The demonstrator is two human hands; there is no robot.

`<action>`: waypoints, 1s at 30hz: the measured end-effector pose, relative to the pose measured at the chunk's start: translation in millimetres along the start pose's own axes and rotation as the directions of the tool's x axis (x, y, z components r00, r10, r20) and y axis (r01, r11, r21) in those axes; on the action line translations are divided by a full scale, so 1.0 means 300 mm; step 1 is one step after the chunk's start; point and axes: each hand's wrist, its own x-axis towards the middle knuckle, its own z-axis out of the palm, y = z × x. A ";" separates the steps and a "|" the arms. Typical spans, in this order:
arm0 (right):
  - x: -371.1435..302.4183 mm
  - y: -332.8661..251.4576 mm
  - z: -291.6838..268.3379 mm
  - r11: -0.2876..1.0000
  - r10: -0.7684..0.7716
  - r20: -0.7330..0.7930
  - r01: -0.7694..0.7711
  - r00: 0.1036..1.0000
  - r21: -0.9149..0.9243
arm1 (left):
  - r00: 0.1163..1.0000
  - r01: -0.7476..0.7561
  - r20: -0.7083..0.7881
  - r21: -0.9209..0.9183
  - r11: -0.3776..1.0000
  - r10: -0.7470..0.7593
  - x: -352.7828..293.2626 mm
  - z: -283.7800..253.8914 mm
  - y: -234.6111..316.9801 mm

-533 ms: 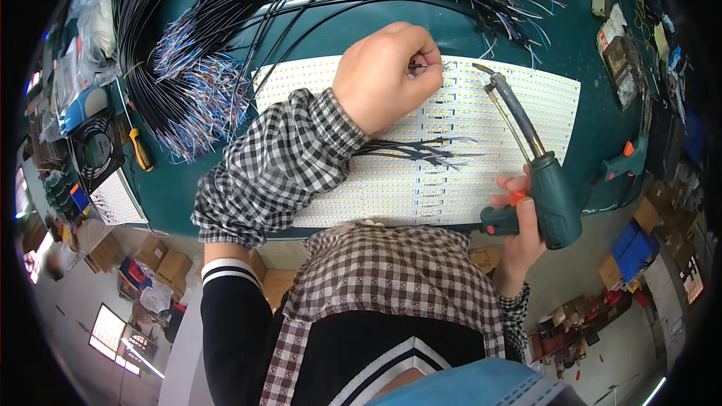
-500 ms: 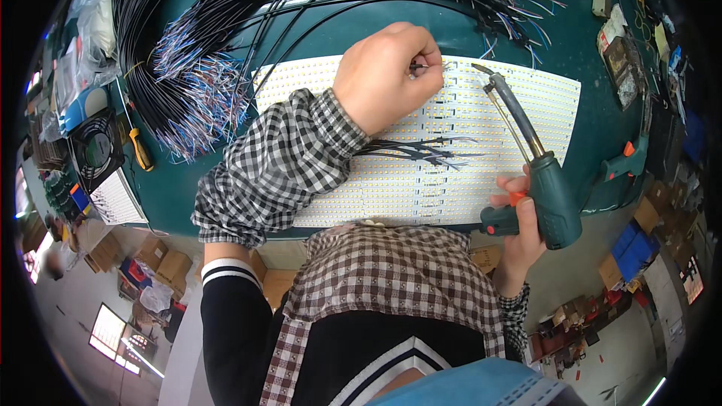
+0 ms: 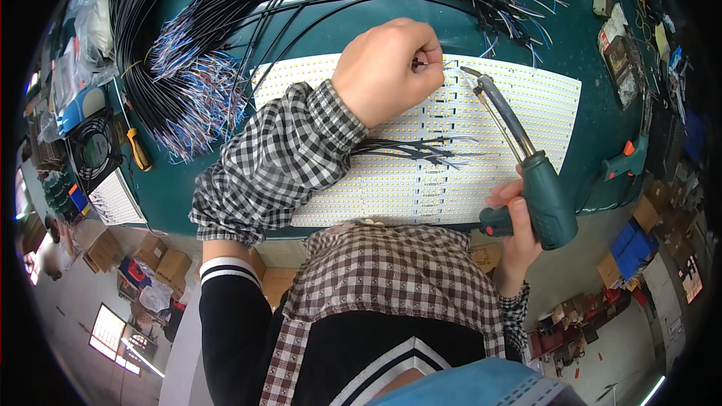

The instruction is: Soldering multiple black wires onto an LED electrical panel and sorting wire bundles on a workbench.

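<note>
In my right hand (image 3: 515, 218) is a green soldering gun (image 3: 547, 199), gripped by its handle. Its dark tip and the thin feed tube beside it reach up to the far part of a white LED panel (image 3: 519, 120). Over that same far part my left hand (image 3: 387, 68) is closed in a pinch on a black cable (image 3: 419, 65), with fine wire ends poking out toward the iron's tip. Whether tip and wire touch is too small to tell. Several short black cables (image 3: 406, 150) with stripped ends lie across the panel's middle.
A thick bundle of black cables (image 3: 248, 0) with blue, white and red ends curves over the green table (image 3: 368, 19). At the left are a yellow-handled screwdriver (image 3: 138, 149) and a small fan (image 3: 96, 149). Another green soldering gun (image 3: 628, 158) sits at the right edge.
The soldering gun's tip has moved left, closer to the wire ends at my left hand. My left hand has barely shifted and keeps its pinch.
</note>
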 end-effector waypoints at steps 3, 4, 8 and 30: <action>0.002 0.001 0.000 1.000 -0.016 0.012 0.016 1.000 -0.026 | 1.000 0.001 -0.003 -0.004 1.000 -0.001 0.001 0.001 0.002; 0.003 -0.001 0.004 1.000 -0.016 0.012 0.016 1.000 -0.026 | 1.000 0.001 -0.003 -0.004 1.000 -0.001 0.002 0.001 0.002; 0.011 -0.005 0.018 0.997 0.002 -0.025 0.000 1.000 0.077 | 1.000 -0.005 0.014 -0.015 1.000 0.006 0.007 -0.002 -0.006; 0.022 -0.013 0.025 1.000 0.022 -0.056 -0.023 0.998 -0.012 | 1.000 -0.007 0.013 -0.010 1.000 0.007 0.016 -0.001 -0.009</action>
